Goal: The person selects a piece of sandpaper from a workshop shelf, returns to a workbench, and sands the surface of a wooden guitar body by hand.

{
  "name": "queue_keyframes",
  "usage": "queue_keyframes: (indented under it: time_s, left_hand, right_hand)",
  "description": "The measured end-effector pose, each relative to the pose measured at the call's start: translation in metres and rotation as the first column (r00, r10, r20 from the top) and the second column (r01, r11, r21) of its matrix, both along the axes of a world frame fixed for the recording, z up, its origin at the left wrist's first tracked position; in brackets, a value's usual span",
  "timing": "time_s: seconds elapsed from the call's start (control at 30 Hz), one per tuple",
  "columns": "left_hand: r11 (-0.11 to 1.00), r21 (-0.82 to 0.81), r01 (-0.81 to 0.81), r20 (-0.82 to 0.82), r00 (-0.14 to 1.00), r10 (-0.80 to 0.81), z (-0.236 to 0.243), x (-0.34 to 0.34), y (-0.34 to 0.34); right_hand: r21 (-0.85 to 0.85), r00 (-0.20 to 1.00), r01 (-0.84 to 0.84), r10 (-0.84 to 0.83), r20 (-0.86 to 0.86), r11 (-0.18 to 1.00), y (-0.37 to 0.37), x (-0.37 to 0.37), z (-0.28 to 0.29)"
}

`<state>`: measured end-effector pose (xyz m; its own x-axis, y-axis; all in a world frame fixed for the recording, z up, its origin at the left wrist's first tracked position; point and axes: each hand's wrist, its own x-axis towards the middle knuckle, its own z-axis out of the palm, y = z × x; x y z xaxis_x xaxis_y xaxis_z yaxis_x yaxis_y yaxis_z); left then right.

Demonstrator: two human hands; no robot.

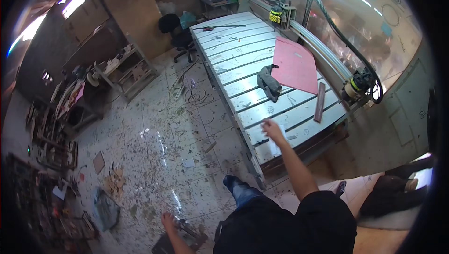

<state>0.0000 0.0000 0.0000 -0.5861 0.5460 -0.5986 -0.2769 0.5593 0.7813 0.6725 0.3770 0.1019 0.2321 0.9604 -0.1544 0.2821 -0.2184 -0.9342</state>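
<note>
My right hand (273, 131) is over the near end of a long white slotted machine table (243, 67), its fingers loosely bent and apart, with nothing visible in them. A pale patch beside it could be paper or glare; I cannot tell which. Farther up the table lies a crumpled dark grey cloth (269, 83), against the edge of a flat pink sheet (294, 64). To the right of these is a narrow brown strip (320, 102). Low on the left hangs my left hand (168, 221), loosely open and apart from the table, above a dark object (187, 235) on the floor.
A gantry rail (318, 43) with cables and motors runs along the table's right side. Debris and a loose cable (199, 97) litter the tiled floor. Cluttered shelves (61, 146) and a workbench (124, 69) line the left; an office chair (175, 32) stands at the back.
</note>
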Motion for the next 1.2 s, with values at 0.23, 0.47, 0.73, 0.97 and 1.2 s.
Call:
queue_keyframes:
  time_s: [0.23,0.47,0.73,0.97,1.2]
  left_hand:
    - [0.208,-0.579,0.788,-0.089,0.192,-0.977,-0.024,0.011,0.047]
    - [0.514,-0.607,0.607,0.153,0.723,-0.673,0.032,0.01,0.154]
    - [0.652,-0.605,0.458,0.091,0.853,-0.514,0.074,-0.041,0.265]
    - [0.744,-0.551,0.378,-0.13,0.842,-0.524,0.08,-0.066,0.389]
    - [0.433,-0.677,0.595,0.109,0.663,-0.741,0.063,-0.068,0.431]
  right_hand:
    - [0.318,0.76,0.344,-0.461,0.459,0.883,0.163,0.047,0.005]
    - [-0.307,0.798,0.233,-0.001,0.603,0.923,0.248,-0.017,0.022]
    - [0.209,0.95,0.313,-0.302,-0.079,0.927,0.414,0.014,0.067]
    - [-0.016,0.453,0.727,-0.462,0.762,0.686,0.34,0.068,-0.008]
    - [0.108,0.488,0.462,-0.354,0.798,0.88,0.26,-0.02,-0.056]
